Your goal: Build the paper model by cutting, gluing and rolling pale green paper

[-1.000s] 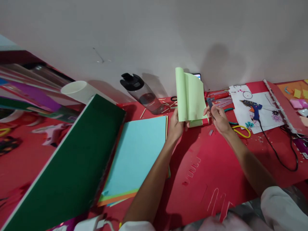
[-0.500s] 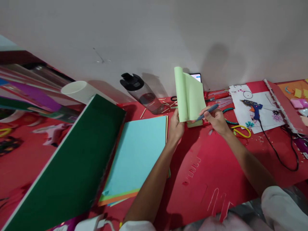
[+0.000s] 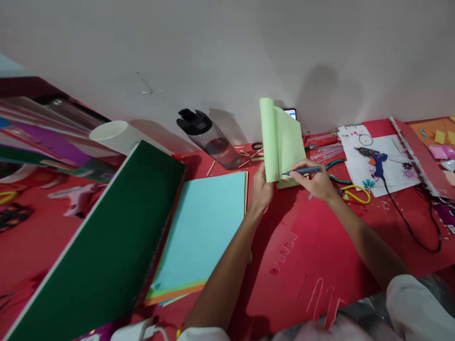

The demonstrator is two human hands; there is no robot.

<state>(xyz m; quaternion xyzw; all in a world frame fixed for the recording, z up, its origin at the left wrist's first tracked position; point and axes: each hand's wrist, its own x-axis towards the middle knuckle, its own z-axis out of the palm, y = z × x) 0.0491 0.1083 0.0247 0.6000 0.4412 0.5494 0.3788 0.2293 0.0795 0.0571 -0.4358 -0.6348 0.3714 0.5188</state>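
My left hand (image 3: pixel 262 189) is closed on the lower edge of a light green sheet of paper (image 3: pixel 289 139), whose left side is rolled over into a tube. The sheet is held up off the table. Between the fingers of my right hand (image 3: pixel 316 180) is a grey-blue pen (image 3: pixel 304 170), its tip pointing left at the bottom of the sheet by the roll. I cannot tell whether the tip touches the paper. Behind the sheet a phone (image 3: pixel 290 113) with a lit screen is partly hidden.
A clear bottle (image 3: pixel 215 142) with a black lid stands by the wall. Left are stacked coloured papers (image 3: pixel 213 213) and a dark green board (image 3: pixel 117 227). Right are yellow-handled scissors (image 3: pixel 357 193), pliers (image 3: pixel 336 163) and a blue glue gun (image 3: pixel 378 163) with a trailing cord.
My right hand and the pen have shifted slightly left along the sheet's bottom edge, and the pen lies flatter. The green sheet has moved slightly to the right.
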